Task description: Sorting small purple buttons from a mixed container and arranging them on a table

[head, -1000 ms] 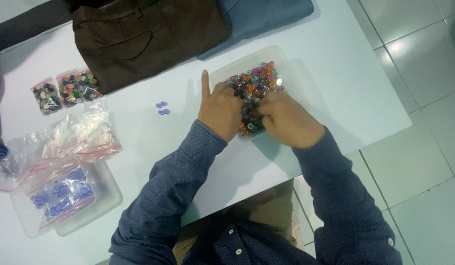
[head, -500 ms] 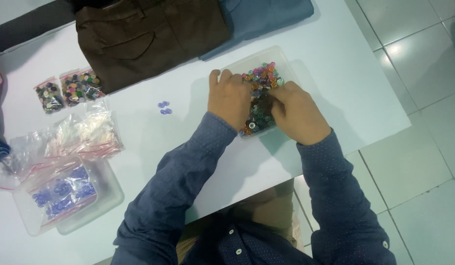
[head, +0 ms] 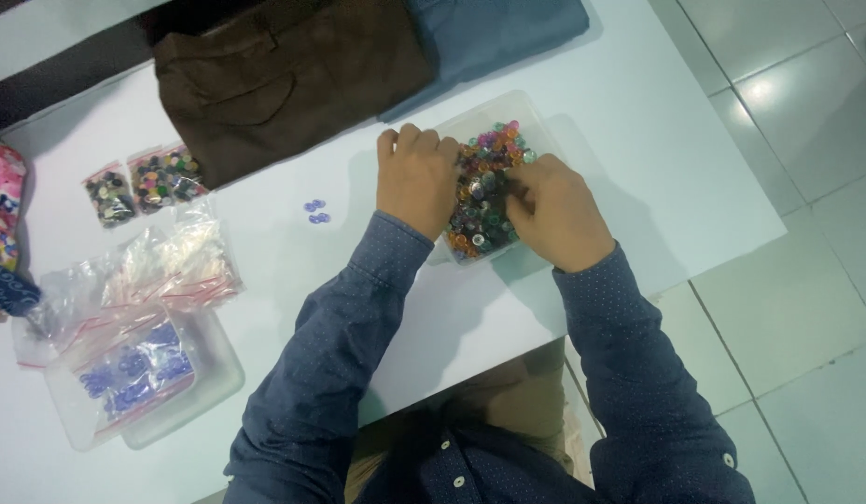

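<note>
Overhead, left hand (head: 416,179) lies flat, fingers curled, holding nothing, on clear tray (head: 536,117) of mixed-colour buttons (head: 484,191); right hand (head: 554,210) pinches among them, pinch contents unclear.

Single head-worn view, looking steeply down over the wearer's own chest and arms.
Near top-down on white table (head: 265,271), tilted a bit so table edges run diagonal; close enough to fill mid-frame with left hand (head: 416,182) and right hand (head: 554,213), tiled floor (head: 806,280) at right. No second view, so no overlap.
</note>
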